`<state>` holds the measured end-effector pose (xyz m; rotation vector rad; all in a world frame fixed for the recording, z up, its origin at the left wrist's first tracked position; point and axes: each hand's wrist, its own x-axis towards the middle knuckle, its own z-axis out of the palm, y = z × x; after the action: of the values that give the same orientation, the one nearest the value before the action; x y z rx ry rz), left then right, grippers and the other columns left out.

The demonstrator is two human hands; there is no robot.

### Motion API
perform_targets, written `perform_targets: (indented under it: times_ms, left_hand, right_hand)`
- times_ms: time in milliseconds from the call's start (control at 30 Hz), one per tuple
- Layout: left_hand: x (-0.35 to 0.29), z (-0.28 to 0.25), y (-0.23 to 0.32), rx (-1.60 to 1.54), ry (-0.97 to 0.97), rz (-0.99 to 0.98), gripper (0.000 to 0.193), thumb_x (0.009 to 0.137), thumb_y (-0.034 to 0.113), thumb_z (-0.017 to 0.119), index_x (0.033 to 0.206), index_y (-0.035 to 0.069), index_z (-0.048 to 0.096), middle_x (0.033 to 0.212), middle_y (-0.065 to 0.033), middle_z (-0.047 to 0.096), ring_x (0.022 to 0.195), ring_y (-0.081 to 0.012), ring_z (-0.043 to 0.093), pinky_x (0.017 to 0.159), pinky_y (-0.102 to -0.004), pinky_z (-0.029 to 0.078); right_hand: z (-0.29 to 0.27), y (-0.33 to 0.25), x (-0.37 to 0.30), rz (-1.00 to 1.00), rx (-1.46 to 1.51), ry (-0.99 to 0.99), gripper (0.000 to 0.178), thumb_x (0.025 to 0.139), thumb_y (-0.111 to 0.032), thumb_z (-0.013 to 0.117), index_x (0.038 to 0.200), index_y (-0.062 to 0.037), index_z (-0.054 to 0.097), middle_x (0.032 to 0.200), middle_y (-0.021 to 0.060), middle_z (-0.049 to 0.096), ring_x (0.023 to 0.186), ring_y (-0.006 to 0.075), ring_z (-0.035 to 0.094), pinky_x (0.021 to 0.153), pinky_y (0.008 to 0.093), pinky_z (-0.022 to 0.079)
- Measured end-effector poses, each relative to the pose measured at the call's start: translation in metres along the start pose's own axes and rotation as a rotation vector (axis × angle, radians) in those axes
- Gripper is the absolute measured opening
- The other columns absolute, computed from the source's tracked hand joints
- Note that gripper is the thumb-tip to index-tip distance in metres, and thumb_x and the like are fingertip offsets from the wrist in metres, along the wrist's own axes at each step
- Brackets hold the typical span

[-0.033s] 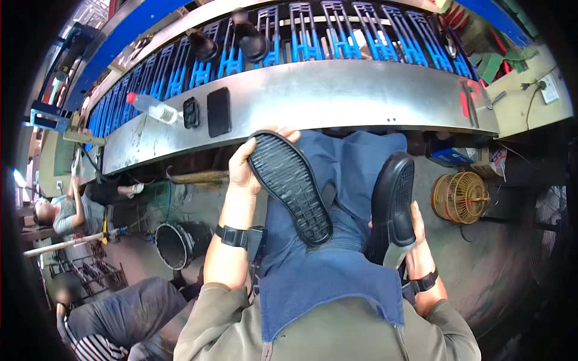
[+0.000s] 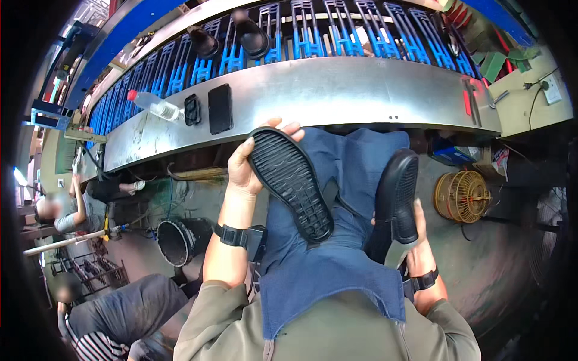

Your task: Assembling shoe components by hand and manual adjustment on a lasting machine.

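My left hand [image 2: 244, 165] grips a black shoe sole [image 2: 292, 183] by its upper rim. The thumb lies on the edge and the fingers curl behind it, and the ribbed tread faces up at me. In my right hand [image 2: 421, 231] is a black shoe [image 2: 396, 195], toe pointing away, held at its heel end. Its side and part of its treaded bottom show, and a light grey piece [image 2: 397, 253] sticks out at the heel. The two are apart, above the blue apron [image 2: 331, 277] over my lap. Most of my right fingers are hidden behind the shoe.
Ahead runs a metal bench [image 2: 325, 90] bearing a phone [image 2: 220, 108], a small black object [image 2: 192, 110] and a plastic bottle [image 2: 155, 106]. Beyond it, dark shoes [image 2: 251, 37] stand on a blue rack [image 2: 310, 45]. A bucket [image 2: 176, 242] and two people are at left, a wicker basket [image 2: 462, 197] at right.
The shoe in my right hand has shifted slightly to the right and forward. My left hand's fingers are spread a little more behind the sole, which stays nearly in place.
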<state>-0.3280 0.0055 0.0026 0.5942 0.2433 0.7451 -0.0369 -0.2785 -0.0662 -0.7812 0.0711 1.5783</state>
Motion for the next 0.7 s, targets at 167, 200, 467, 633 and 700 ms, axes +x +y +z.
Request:
perform_targets:
  times_ms: [167,200,467,633,700]
  left_hand:
    - [-0.002,0.024,-0.001,-0.032,0.162,-0.017,0.087,0.099,0.07,0.031,0.141,-0.005,0.045,0.134,-0.032,0.056,0.135,-0.0481,0.046,0.108,-0.0588,0.044]
    - [-0.002,0.033,-0.003,-0.022,0.157,-0.008,0.087,0.099,0.07,0.031,0.141,-0.005,0.045,0.134,-0.032,0.056,0.135,-0.0481,0.046,0.108,-0.0588,0.044]
    - [0.013,0.099,-0.017,0.031,0.024,-0.015,0.076,0.104,0.058,0.019,0.128,-0.003,0.057,0.126,-0.0267,0.062,0.128,-0.0467,0.053,0.106,-0.0575,0.046]
    - [0.021,0.141,-0.034,0.644,-0.105,0.081,0.077,0.1,0.059,0.027,0.122,-0.007,0.06,0.121,-0.0259,0.063,0.12,-0.0406,0.059,0.104,-0.0515,0.047]
    - [0.014,0.147,-0.042,0.74,-0.09,0.058,0.08,0.097,0.062,0.032,0.122,-0.008,0.06,0.121,-0.0265,0.064,0.12,-0.0395,0.06,0.106,-0.0509,0.045]
  right_hand:
    - [0.004,-0.016,-0.001,-0.008,-0.426,-0.31,0.085,0.092,-0.066,0.056,0.139,0.0045,0.048,0.126,0.0261,0.062,0.112,0.0392,0.065,0.099,0.0535,0.052]
    - [-0.005,-0.018,-0.001,-0.013,-0.427,-0.323,0.085,0.092,-0.066,0.056,0.139,0.0045,0.048,0.126,0.0261,0.062,0.112,0.0392,0.065,0.099,0.0535,0.052]
    - [0.079,-0.046,0.003,0.01,-0.494,-0.427,0.084,0.094,-0.057,0.061,0.143,0.0086,0.043,0.133,0.0144,0.06,0.119,0.0203,0.059,0.103,0.0341,0.046]
    - [0.113,-0.04,0.009,-0.144,-0.692,-0.562,0.086,0.093,-0.065,0.057,0.137,0.0082,0.051,0.126,0.0136,0.062,0.115,0.019,0.057,0.098,0.0322,0.045]
    - [0.102,-0.036,0.007,-0.148,-0.673,-0.539,0.085,0.092,-0.065,0.057,0.136,0.0081,0.052,0.124,0.0133,0.062,0.113,0.0188,0.058,0.097,0.0319,0.046]
